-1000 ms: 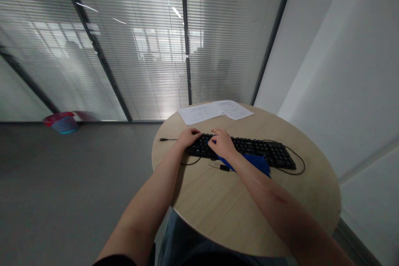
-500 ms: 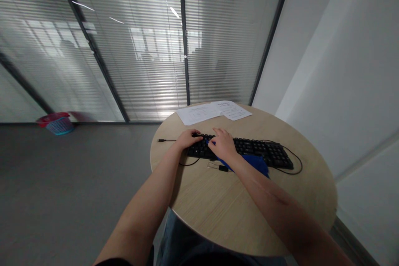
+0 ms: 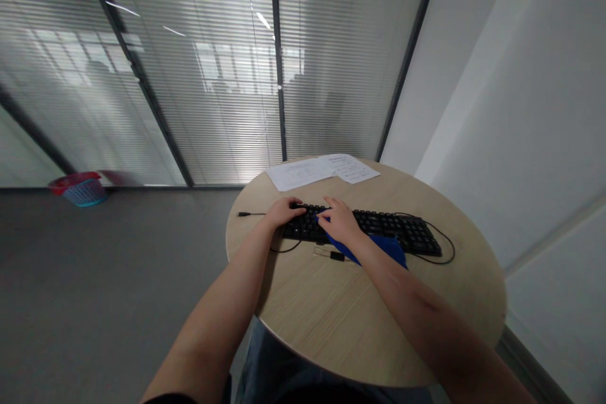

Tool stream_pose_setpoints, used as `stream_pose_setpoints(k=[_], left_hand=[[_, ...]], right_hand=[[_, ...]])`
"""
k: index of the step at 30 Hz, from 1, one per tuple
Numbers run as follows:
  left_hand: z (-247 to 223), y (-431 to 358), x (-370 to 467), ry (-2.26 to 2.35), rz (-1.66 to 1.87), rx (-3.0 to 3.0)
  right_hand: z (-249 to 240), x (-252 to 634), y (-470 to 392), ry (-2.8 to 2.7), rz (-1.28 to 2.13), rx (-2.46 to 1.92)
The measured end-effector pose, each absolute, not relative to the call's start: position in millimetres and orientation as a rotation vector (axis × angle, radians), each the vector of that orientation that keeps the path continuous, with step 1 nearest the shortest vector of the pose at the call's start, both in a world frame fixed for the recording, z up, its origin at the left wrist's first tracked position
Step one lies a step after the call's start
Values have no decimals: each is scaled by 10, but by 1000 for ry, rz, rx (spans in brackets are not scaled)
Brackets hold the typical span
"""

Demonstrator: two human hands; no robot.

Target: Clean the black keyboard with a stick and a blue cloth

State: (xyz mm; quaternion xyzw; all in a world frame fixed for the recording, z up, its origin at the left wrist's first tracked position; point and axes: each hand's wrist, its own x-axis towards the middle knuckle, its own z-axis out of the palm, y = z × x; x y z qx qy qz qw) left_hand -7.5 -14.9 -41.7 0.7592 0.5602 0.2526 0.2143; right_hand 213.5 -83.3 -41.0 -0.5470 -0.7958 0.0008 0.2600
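Black and crowded with small keys, the keyboard (image 3: pixel 381 223) is lying across the table (image 3: pixel 331 322). We are pinching its left end with our left hand (image 3: pixel 282 211), while our right hand (image 3: pixel 343 223), upper fingers spread, is pinching blue cloth (image 3: pixel 389 249) over the keys.

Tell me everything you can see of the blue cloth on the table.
The blue cloth looks like soft, matte fabric, plain and deep blue. It lies loosely bunched, its lower part along the near side of the black keyboard. The right hand has its fingers on it, over the keys; the hand and forearm hide its middle.
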Motion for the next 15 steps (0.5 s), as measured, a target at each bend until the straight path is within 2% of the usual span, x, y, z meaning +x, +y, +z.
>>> stream_pose_setpoints(k=[15], left_hand=[[-392, -177, -75, 1558, 708, 2098]], right_hand=[[-402, 2119, -849, -2113, -15, -1491]])
